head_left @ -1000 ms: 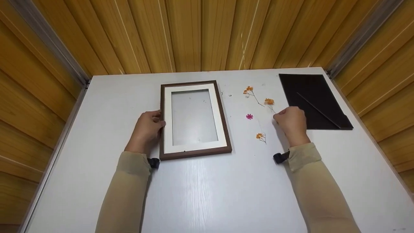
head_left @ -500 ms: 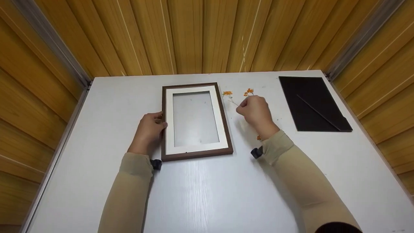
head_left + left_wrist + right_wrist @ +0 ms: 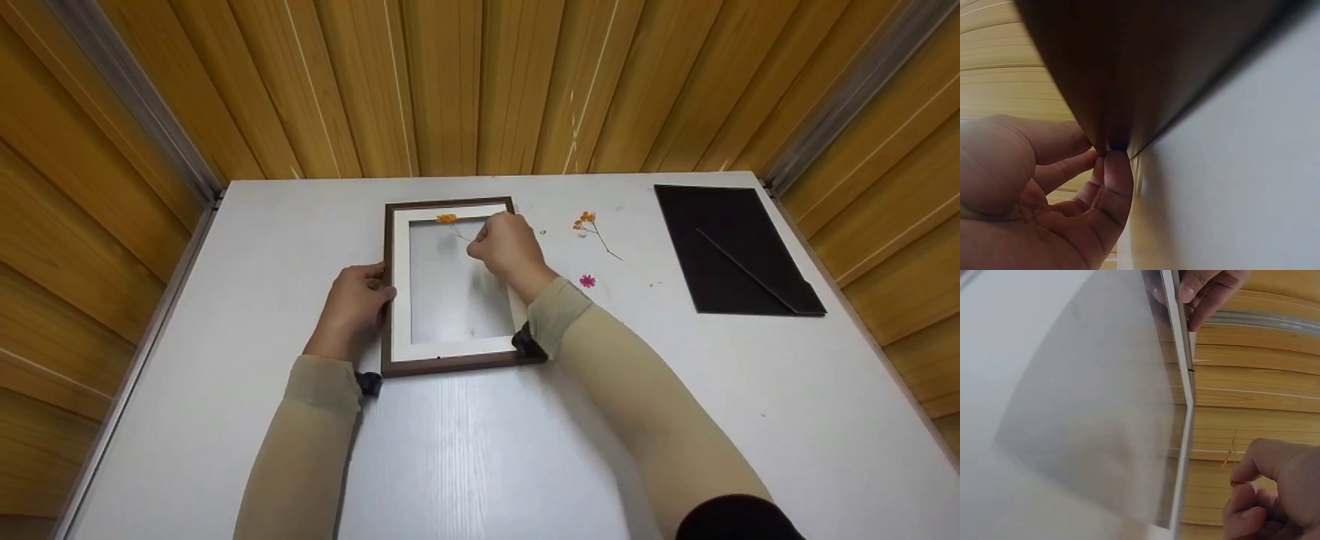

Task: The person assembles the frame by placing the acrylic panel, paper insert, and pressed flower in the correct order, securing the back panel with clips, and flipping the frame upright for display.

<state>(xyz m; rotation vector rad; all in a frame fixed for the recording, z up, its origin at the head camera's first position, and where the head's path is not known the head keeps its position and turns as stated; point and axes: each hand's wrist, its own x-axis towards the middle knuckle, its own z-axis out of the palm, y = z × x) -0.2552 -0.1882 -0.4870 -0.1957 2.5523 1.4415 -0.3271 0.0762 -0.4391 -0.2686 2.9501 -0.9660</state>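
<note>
A brown picture frame (image 3: 450, 368) with a white mat (image 3: 402, 315) and a clear pane lies on the white table. My left hand (image 3: 351, 306) grips its left side, thumb on the top edge; in the left wrist view the fingertips (image 3: 1119, 171) press against the dark frame side. Between thumb and forefinger, my right hand (image 3: 514, 251) pinches the thin stem of a dried orange flower (image 3: 447, 219). That bloom is held over the upper part of the frame's window. The right wrist view shows the flower (image 3: 1231, 451) edge-on, above the pane.
Right of the frame lie an orange dried flower sprig (image 3: 589, 221) and a small pink flower (image 3: 587, 280). At the far right is a black backing board (image 3: 739, 251) with a stand leg on it. Wood-patterned panels (image 3: 442, 90) enclose the table's back and sides.
My right hand has carried the orange flower leftward from beside the black board to over the frame. The left hand keeps its grip on the frame. The lower orange sprig is now hidden behind my right arm.
</note>
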